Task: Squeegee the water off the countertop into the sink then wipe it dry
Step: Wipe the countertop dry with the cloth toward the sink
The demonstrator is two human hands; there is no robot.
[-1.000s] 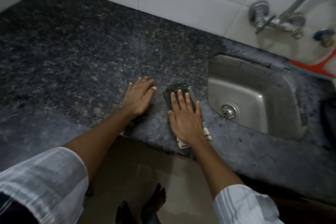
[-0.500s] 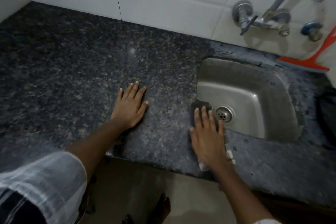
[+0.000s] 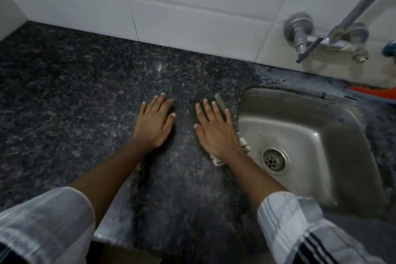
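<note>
A dark speckled granite countertop (image 3: 75,96) fills the view. A steel sink (image 3: 317,135) with a round drain is set into it at the right. My right hand (image 3: 215,129) lies flat with straight fingers on a dark folded cloth (image 3: 219,99), pressing it on the counter beside the sink's left rim. A pale edge of the cloth shows under my wrist. My left hand (image 3: 155,123) rests flat on the bare counter just left of it, holding nothing. An orange squeegee (image 3: 377,93) lies behind the sink at the far right, partly cut off.
A white tiled wall (image 3: 171,6) runs along the back of the counter. A chrome wall tap (image 3: 321,38) with a long spout sticks out above the sink. The counter's front edge is close to my body.
My right hand has slid the cloth away from me along the sink's left rim. The left hand has stayed flat on the counter. My head has moved closer over the counter.
</note>
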